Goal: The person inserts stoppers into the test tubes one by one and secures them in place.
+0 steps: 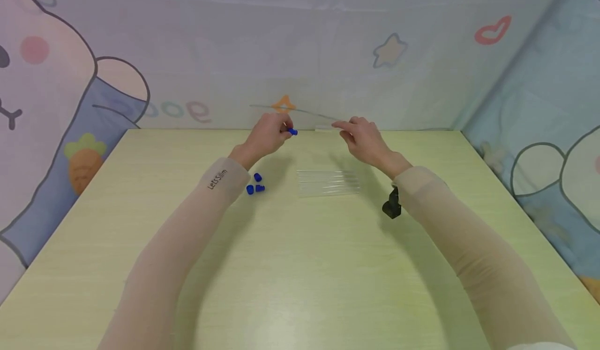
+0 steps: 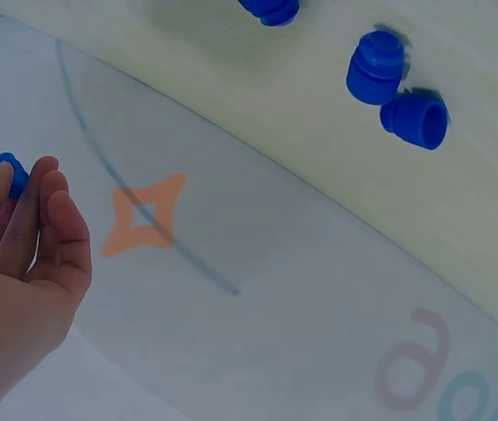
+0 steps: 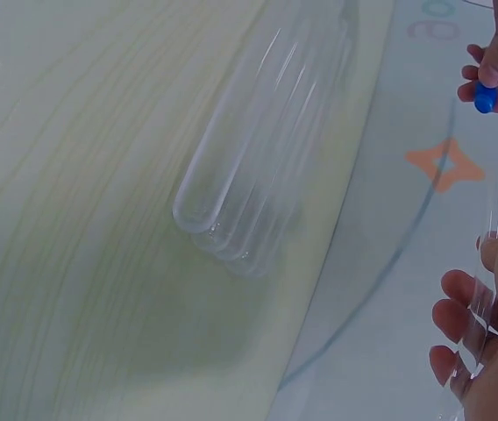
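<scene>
My left hand (image 1: 268, 134) pinches a small blue test tube stopper (image 1: 292, 131) between thumb and fingers, above the far part of the table. Across from it my right hand (image 1: 367, 140) holds a clear test tube (image 3: 493, 206), its end pointing toward the stopper. A gap separates the tube from the stopper. Several more clear test tubes (image 1: 328, 187) lie side by side on the table, nearer than the right hand; their rounded ends show in the right wrist view. Three blue stoppers (image 2: 377, 66) lie loose near the left forearm, two of them close together.
The pale wooden table (image 1: 300, 266) ends at a printed cloth backdrop (image 1: 225, 42) just behind the hands. Another cloth panel (image 1: 553, 89) stands along the right. A black wrist device (image 1: 392, 204) hangs by the right sleeve.
</scene>
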`<state>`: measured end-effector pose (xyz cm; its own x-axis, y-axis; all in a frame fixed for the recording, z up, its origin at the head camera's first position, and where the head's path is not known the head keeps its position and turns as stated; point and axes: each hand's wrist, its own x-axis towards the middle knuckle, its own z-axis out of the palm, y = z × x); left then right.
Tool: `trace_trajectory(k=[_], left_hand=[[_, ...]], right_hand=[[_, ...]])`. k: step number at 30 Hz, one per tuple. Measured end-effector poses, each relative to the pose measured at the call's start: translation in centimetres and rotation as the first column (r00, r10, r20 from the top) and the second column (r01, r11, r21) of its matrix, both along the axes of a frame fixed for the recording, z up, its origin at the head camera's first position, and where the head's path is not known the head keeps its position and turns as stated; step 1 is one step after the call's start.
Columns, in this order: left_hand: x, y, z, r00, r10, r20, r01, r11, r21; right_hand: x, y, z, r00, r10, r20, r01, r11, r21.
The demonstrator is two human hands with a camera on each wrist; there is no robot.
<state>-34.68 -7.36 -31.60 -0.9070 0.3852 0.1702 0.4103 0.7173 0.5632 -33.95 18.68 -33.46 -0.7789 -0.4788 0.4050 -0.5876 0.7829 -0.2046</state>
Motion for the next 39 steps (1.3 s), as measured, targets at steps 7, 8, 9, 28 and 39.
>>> trace_trajectory(k=[7,8,9,28,39], left_hand=[[0.0,0.2,-0.1,1.000,-0.003,-0.014,0.003,1.000,0.007],[0.1,0.3,-0.1,1.000,-0.004,-0.016,0.004,1.000,0.009],[0.1,0.3,-0.1,1.000,-0.005,-0.017,0.005,1.000,0.012],[0.0,0.9,-0.1,0.999,-0.012,-0.034,0.012,1.000,0.002],[0.0,1.2,0.2,0.999,-0.006,-0.034,0.005,1.000,-0.015]], right_hand=[[-0.1,-0.2,-0.2,1.000,0.004,0.002,-0.004,1.000,-0.015],[-0.1,-0.3,-0.2,1.000,0.004,0.003,-0.004,1.000,-0.017],[-0.2,-0.3,-0.2,1.000,0.004,0.005,-0.004,1.000,-0.018],[0.0,-1.2,-0.3,1.000,0.005,0.027,-0.006,1.000,0.015],[0.0,-1.4,-0.3,1.000,0.002,0.022,-0.002,1.000,0.019]])
